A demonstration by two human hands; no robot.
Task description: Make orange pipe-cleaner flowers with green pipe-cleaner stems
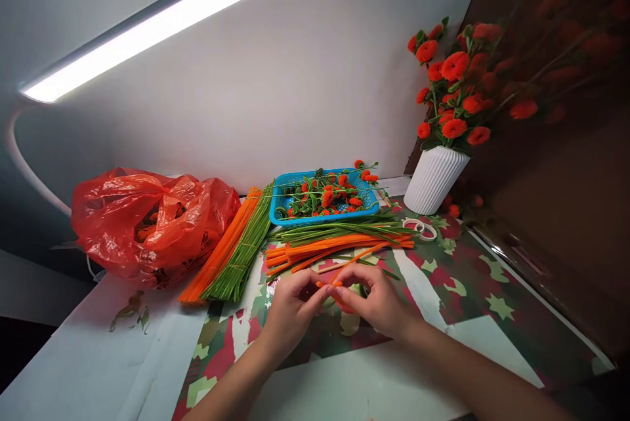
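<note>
Both hands meet over the patterned table cover, close in front of a pile of orange stems (339, 245). Between the fingertips is a small orange fuzzy stem (336, 284), partly hidden by the fingers. My left hand (298, 303) pinches it from the left, thumb against the fingers. My right hand (373, 296) grips it from the right, with one end sticking up past the index finger. Green stems (339, 229) lie just behind the orange pile.
A blue basket (325, 217) of small orange flowers stands behind. On the left are a red plastic bag (113, 231) and bundled orange (221, 250) and green stems (243, 250). Tape rings (427, 232) and a white vase (436, 180) with orange flowers (455, 65) are right; a lamp (187, 18) hangs above.
</note>
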